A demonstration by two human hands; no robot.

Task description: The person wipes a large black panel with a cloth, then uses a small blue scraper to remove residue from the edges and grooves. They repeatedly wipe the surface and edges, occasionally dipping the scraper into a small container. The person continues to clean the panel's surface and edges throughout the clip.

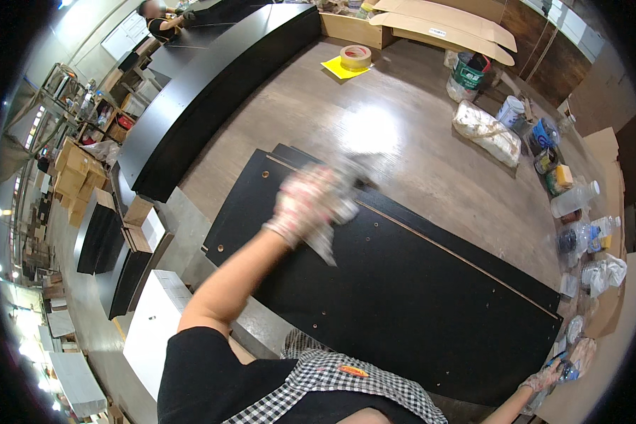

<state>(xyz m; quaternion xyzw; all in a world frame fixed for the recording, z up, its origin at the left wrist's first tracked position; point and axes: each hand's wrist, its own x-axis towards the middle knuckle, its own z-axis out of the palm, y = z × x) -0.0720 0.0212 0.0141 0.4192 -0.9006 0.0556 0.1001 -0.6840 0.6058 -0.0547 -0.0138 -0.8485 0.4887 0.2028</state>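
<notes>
My left hand, in a white glove with reddish marks, is smeared by motion over the far left part of a black panel. Bunched in it is a pale grey rag, one corner hanging onto the panel. Small round holes dot the panel, and a thin groove runs near its far edge. Beneath it, the edge of another black panel sticks out. At the lower right, my gloved right hand has its fingers around a small clear bottle with blue on it, beside the panel's right end.
A tape roll rests on yellow paper. Along the right stand a green bucket, a white wrapped bundle, cans and plastic bottles. A long curved black piece bounds the left. Another person works at the far left.
</notes>
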